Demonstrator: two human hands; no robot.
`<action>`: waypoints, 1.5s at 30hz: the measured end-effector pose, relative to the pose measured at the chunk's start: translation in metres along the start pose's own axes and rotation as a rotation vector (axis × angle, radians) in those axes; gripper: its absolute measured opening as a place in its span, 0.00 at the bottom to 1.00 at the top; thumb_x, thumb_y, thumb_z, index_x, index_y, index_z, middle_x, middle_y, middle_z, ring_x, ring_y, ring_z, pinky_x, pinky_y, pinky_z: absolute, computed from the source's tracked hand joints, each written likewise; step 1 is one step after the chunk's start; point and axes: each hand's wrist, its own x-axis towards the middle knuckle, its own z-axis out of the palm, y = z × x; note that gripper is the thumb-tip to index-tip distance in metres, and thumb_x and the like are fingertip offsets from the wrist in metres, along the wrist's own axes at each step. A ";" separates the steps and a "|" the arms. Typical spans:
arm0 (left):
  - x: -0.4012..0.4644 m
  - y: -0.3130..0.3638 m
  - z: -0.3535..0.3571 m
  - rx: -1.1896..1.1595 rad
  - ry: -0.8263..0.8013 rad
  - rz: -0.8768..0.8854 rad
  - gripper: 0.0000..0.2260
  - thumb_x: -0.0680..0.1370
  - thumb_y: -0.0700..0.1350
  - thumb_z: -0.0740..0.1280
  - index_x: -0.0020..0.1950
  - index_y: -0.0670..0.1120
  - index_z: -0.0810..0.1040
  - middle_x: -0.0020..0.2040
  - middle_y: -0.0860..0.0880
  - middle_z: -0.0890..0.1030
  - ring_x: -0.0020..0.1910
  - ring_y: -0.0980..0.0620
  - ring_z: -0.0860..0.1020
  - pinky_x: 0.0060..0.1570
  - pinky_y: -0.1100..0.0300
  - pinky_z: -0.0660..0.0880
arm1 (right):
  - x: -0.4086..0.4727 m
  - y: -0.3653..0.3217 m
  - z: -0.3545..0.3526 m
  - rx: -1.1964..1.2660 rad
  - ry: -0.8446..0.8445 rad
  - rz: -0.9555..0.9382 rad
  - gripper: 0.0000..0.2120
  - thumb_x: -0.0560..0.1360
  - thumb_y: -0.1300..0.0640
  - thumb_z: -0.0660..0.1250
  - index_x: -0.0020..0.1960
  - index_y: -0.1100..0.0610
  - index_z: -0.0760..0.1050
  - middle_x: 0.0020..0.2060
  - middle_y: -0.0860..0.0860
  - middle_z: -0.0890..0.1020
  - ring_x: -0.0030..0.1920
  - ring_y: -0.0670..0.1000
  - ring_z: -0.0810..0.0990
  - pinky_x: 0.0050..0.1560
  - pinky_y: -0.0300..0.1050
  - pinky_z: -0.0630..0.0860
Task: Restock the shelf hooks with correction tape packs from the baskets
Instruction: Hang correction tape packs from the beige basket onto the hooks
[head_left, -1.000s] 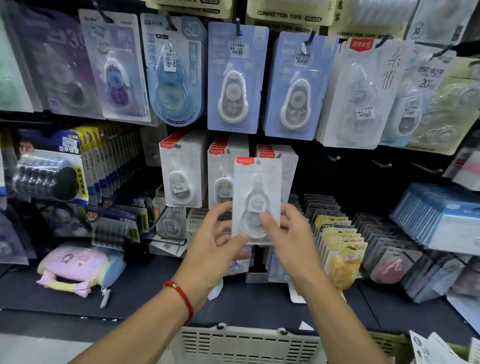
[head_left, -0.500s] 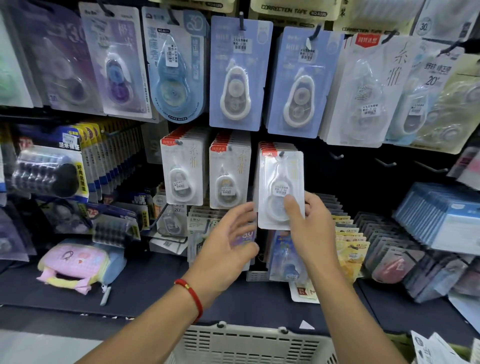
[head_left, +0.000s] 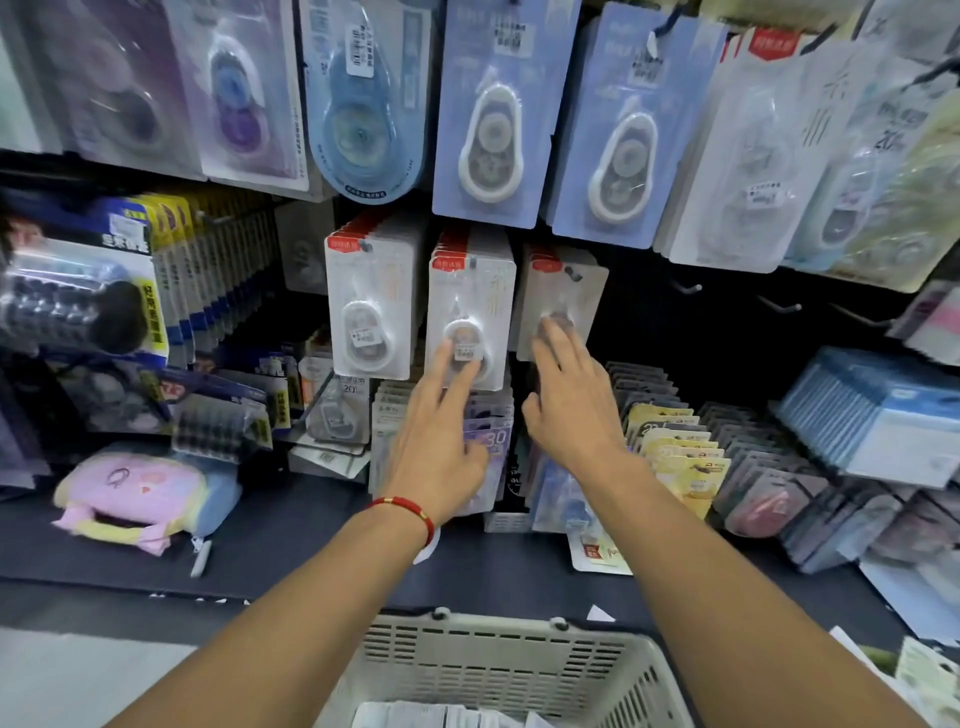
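Head view: both hands flat-fingered; right hand (head_left: 569, 410) touches hung pack (head_left: 563, 291), left hand (head_left: 441, 441) touches neighbouring pack (head_left: 470, 312).

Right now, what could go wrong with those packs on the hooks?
The right hand pushes with straight fingers on the right pack; it might slip off its hook if not fully seated. The left hand touches the middle pack and could nudge that stack loose.

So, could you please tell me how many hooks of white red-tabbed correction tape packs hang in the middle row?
3, side by side: left stack, middle stack touched by the left hand, right stack touched by the right hand.
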 end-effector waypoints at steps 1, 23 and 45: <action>-0.001 -0.002 0.001 0.017 -0.003 0.015 0.37 0.78 0.36 0.69 0.84 0.53 0.59 0.85 0.60 0.41 0.84 0.57 0.50 0.73 0.64 0.64 | 0.009 0.002 0.002 -0.001 -0.021 0.011 0.33 0.79 0.58 0.65 0.81 0.58 0.60 0.85 0.52 0.52 0.84 0.55 0.51 0.78 0.58 0.63; -0.149 -0.105 0.001 0.491 -0.777 -0.040 0.21 0.78 0.39 0.65 0.70 0.50 0.78 0.73 0.50 0.75 0.74 0.48 0.70 0.72 0.52 0.69 | -0.178 -0.011 0.087 0.340 -0.774 -0.053 0.09 0.79 0.55 0.66 0.56 0.50 0.82 0.51 0.51 0.86 0.52 0.55 0.84 0.58 0.52 0.79; -0.292 -0.119 0.045 0.731 -0.523 -0.247 0.25 0.75 0.44 0.72 0.73 0.50 0.76 0.84 0.43 0.60 0.85 0.40 0.48 0.81 0.36 0.38 | -0.281 -0.083 0.230 0.993 -0.671 0.801 0.25 0.76 0.59 0.74 0.70 0.48 0.73 0.65 0.47 0.81 0.54 0.49 0.78 0.49 0.39 0.73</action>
